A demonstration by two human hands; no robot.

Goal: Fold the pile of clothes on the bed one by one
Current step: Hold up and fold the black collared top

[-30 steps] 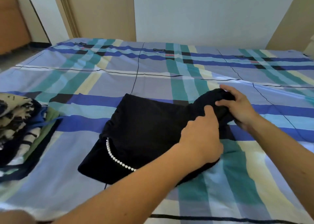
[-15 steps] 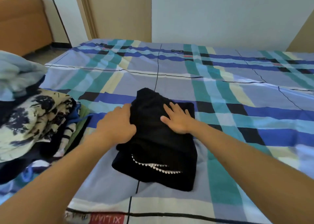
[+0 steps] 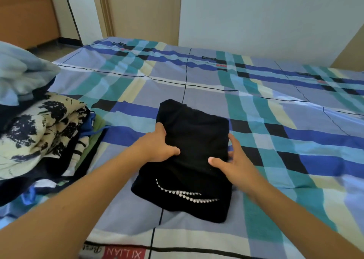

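A folded black garment (image 3: 189,156) with a curved row of white beads near its front lies in the middle of the plaid bed (image 3: 285,140). My left hand (image 3: 157,147) grips its left edge, thumb on top of the cloth. My right hand (image 3: 231,160) holds the right edge, thumb on top and fingers along and under the side. The pile of clothes (image 3: 39,132) sits at the left, with a cream and navy printed piece on top and a light blue one (image 3: 19,71) behind it.
A wall (image 3: 256,18) runs along the bed's far side. A door frame (image 3: 106,10) and a brown piece of furniture (image 3: 25,12) stand at the back left. The sheet's label (image 3: 124,253) marks the near edge.
The black garment was folded over from right to left into a smaller bundle. My hands then left its top and moved to its two side edges.
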